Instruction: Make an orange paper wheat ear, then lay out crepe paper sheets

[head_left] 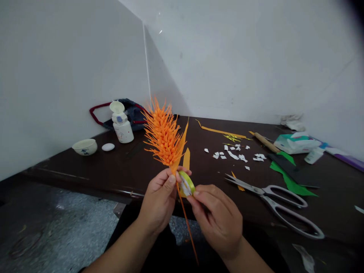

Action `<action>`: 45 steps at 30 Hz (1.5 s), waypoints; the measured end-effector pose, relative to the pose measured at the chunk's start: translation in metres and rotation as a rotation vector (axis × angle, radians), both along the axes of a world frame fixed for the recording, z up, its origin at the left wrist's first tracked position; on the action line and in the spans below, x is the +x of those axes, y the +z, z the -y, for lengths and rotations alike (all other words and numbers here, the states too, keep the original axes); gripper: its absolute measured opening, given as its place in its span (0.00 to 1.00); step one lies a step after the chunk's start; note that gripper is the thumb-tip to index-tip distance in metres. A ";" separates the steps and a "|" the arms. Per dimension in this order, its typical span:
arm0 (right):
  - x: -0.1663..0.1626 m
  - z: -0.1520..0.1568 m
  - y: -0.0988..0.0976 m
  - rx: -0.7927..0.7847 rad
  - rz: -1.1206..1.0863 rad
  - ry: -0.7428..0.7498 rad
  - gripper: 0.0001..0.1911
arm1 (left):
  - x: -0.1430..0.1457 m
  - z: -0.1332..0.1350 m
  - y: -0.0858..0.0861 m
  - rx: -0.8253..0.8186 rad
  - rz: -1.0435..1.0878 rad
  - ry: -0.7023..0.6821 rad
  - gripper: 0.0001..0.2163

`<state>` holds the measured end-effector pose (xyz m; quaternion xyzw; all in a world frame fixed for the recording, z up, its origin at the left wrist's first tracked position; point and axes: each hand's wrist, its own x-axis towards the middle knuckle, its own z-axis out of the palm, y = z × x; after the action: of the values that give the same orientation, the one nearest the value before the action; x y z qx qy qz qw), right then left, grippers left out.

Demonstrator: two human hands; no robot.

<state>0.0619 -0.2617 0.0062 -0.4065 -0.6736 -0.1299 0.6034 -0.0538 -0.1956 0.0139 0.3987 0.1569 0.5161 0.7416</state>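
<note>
My left hand [159, 199] is closed around the stem of an orange paper wheat ear [163, 132], just under its spiky head. The thin orange stem [188, 227] runs down between my hands. My right hand [217, 218] pinches a small roll of yellow-green tape [187, 184], held against the stem right beside my left thumb. Long orange paper leaves [184, 146] stick up from the grip point. Both hands hover over the near edge of the dark brown table [119, 170].
White-handled scissors [274, 199] lie to the right, beside green paper scraps [290, 180] and white paper bits [237, 153]. A white glue bottle [121, 123], a small bowl [84, 146] and a dark bag [131, 113] sit at the back left. A tissue pack [298, 143] is far right.
</note>
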 end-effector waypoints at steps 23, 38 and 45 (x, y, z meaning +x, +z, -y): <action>-0.005 -0.002 -0.011 0.040 0.007 -0.088 0.07 | 0.007 0.007 -0.001 -0.167 0.129 -0.004 0.05; 0.010 -0.002 0.001 -0.180 0.000 -0.088 0.02 | 0.002 -0.004 -0.005 0.059 -0.114 0.011 0.05; 0.009 -0.002 -0.001 -0.035 -0.030 -0.022 0.07 | 0.005 0.003 0.000 -0.004 0.022 -0.046 0.04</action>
<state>0.0709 -0.2598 0.0056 -0.4265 -0.6620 -0.1187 0.6048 -0.0487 -0.1982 0.0134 0.3951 0.1405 0.5030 0.7558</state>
